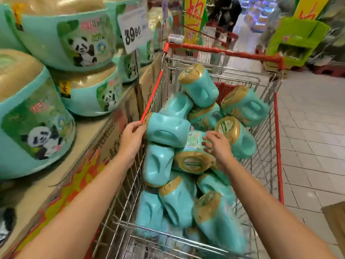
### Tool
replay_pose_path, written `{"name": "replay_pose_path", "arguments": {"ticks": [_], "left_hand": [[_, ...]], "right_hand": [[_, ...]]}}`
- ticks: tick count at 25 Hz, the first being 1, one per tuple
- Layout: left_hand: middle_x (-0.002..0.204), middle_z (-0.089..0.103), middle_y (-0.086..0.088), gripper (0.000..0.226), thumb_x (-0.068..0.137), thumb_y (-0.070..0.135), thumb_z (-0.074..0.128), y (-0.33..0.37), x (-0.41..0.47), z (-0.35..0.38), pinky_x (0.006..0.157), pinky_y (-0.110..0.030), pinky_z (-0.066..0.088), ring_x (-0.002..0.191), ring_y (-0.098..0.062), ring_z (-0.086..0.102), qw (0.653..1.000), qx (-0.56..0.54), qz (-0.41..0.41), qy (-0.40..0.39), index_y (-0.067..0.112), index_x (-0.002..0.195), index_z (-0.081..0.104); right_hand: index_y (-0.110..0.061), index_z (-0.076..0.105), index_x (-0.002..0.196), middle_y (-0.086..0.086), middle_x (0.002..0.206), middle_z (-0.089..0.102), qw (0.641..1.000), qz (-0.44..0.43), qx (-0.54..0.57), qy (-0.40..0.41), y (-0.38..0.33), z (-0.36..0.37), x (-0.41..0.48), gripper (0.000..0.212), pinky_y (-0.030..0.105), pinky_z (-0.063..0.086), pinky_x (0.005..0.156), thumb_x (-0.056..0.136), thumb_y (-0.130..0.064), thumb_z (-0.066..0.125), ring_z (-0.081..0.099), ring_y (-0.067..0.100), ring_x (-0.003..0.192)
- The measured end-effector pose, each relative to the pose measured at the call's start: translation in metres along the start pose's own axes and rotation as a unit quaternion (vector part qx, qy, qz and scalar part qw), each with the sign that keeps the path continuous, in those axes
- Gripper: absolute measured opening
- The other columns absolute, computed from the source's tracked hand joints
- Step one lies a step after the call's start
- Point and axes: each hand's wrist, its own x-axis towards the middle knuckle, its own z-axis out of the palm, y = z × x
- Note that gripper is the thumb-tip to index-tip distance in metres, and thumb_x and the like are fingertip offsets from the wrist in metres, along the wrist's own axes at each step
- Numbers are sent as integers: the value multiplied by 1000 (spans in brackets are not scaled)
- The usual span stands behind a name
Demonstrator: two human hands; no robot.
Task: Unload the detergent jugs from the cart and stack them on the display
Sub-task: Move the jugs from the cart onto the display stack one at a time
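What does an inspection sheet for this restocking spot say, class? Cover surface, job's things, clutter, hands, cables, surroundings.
Surface: display shelf on cardboard cases, carrying stacked jugs.
Job's things: teal jugs piled loosely in the cart.
Clutter: price sign among the stock.
Hands: left hand grips top jug at its gold end; right hand, fingers spread, touches labelled jug.
Cables: nothing seen.
Surroundings: tiled floor, green stand beyond.

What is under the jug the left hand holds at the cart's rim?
The top jug, in the left hand, rests on an upended jug; a gold-capped jug lies beside that. The pile hides the cart floor.
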Motion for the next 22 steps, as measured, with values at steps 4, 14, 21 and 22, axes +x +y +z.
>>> {"name": "replay_pose_path", "arguments": {"ticks": [4, 14, 21, 22], "left_hand": [[130, 57, -9, 39, 94, 38, 55, -20, 54, 39, 104, -42, 38, 120, -26, 51, 990, 133, 21, 46, 16, 125, 59], [163, 12, -1, 64, 96, 54, 39, -43, 55, 70, 117, -39, -3, 149, -15, 5, 946, 311, 5, 93, 23, 151, 29], [147, 38, -7, 66, 80, 16, 78, -10, 9, 53, 116, -44, 29, 136, -23, 39, 992, -52, 101, 62, 26, 133, 40], [145, 42, -7, 65, 76, 13, 80, -5, 1, 45, 113, -45, 35, 131, -22, 45, 990, -109, 75, 38, 31, 127, 43]], "right_hand": [[-18, 53, 86, 1, 75, 44, 996, 44, -62, -44, -9, 27, 98, 20, 25, 37, 58, 100, -31, 48, 45, 11, 62], [-6, 63, 124, 17, 121, 66, 977, 121, 91, -148, 35, 78, 133, 47, 41, 47, 95, 94, -39, 51, 61, 33, 109], [-18, 49, 133, 16, 134, 55, 984, 10, 174, -43, 32, 53, 32, 66, 46, 48, 100, 76, -43, 71, 60, 25, 113], [-24, 52, 128, 13, 134, 55, 987, -18, 160, -27, 29, 47, 13, 66, 45, 48, 100, 68, -45, 75, 60, 23, 115]]}}
